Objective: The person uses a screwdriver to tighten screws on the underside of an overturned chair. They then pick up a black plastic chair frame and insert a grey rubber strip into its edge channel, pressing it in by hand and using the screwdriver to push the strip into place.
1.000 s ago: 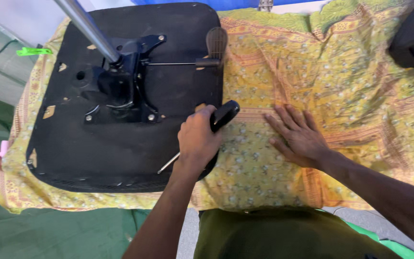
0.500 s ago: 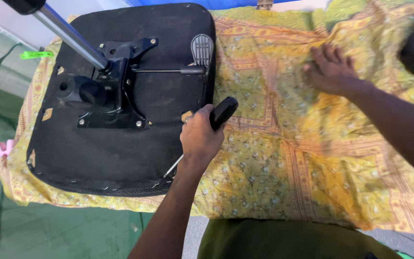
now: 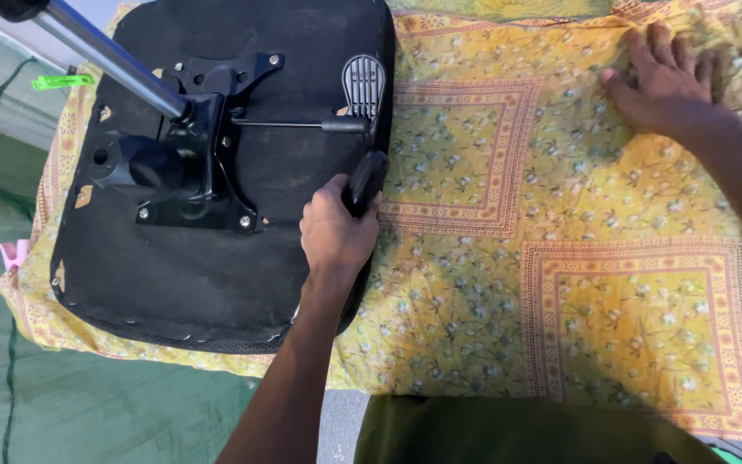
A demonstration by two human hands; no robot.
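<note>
Screwdriver (image 3: 364, 182), black handle, is clenched in my left hand (image 3: 334, 230) at the right edge of the upturned seat base (image 3: 182, 275), which lies on the cloth's (image 3: 560, 283) left side. Right hand (image 3: 663, 77) flat, holding nothing, near the cloth's top-right corner. Step, I reckon: working the mechanism plate (image 3: 208, 146) screws; next needs tip seated square.

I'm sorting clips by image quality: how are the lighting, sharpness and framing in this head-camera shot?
Head view: even, soft light with no glare on the black seat underside; the left hand and yellow patterned cloth are sharp; the right hand sits near the top edge, its forearm cut by the frame; the metal post is cropped at the corner.
</note>
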